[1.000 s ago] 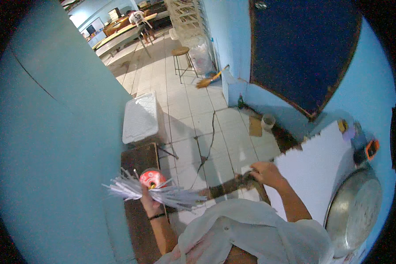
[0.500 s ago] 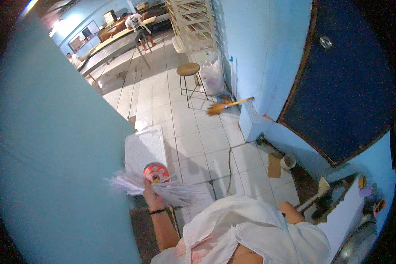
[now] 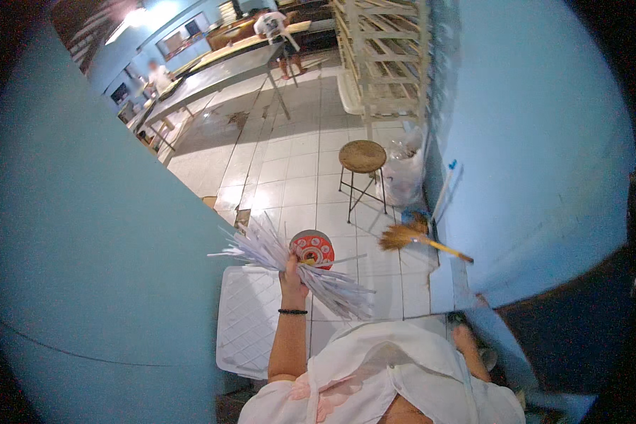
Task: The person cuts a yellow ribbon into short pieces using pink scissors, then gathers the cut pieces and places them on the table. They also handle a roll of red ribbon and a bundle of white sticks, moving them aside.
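Observation:
My left hand [image 3: 294,279], with a dark bracelet at the wrist, is raised in front of me. It is closed round a loose bundle of thin white strips [image 3: 336,286] that fan out on both sides. A round red-faced disc [image 3: 315,246] with pale circles and a grey rim shows just beyond the fingers, seemingly held with the strips; whether it is a roll or a tin I cannot tell. My right arm [image 3: 473,357] hangs low at my side, and the fingers at its end cannot be made out.
A white ridged lid or crate [image 3: 247,321] stands by the left wall. Ahead are a round stool [image 3: 362,157], a plastic bag [image 3: 404,177], a yellow-handled broom [image 3: 431,244] and a tall slatted rack [image 3: 385,63]. Farther off, two people work by a long table [image 3: 219,74].
I have moved forward along the passage; the stool, broom and rack look nearer. My left hand, still holding the strips and disc, sits farther right and slightly higher in view.

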{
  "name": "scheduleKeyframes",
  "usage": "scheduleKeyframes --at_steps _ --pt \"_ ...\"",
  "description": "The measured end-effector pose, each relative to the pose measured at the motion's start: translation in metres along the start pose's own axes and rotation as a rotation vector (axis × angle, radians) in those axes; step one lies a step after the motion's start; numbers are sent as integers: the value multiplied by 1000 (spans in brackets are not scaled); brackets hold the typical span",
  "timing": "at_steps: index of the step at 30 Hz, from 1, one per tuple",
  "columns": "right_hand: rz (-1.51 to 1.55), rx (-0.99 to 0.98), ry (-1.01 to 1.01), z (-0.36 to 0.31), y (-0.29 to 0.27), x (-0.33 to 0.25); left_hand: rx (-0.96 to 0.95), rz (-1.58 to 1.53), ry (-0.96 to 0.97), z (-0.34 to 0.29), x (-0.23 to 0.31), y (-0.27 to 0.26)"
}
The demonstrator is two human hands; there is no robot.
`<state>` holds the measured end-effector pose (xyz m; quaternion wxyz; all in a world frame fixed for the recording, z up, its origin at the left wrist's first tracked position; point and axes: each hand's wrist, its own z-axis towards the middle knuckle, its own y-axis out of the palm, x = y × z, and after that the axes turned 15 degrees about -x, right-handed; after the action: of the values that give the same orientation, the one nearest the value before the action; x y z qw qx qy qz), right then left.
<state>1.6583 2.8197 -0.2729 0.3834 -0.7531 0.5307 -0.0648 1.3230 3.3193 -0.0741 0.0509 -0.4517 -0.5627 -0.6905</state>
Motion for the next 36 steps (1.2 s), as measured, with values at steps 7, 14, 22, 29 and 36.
scheduleKeyframes --at_steps 7,14,22,29,36 --pt "274 332 -382 139 -230 -198 114 28 31 217 -2 26" --pt "84 -215 132 195 -145 -141 92 10 -154 450 -81 93" --pt "433 -213 380 177 -107 -87 -85 291 -21 681 -236 171" --pt "688 154 437 213 -137 -95 -143 766 170 817 -363 212" --pt "445 82 499 222 -134 -168 -193 1053 178 893 -510 178"
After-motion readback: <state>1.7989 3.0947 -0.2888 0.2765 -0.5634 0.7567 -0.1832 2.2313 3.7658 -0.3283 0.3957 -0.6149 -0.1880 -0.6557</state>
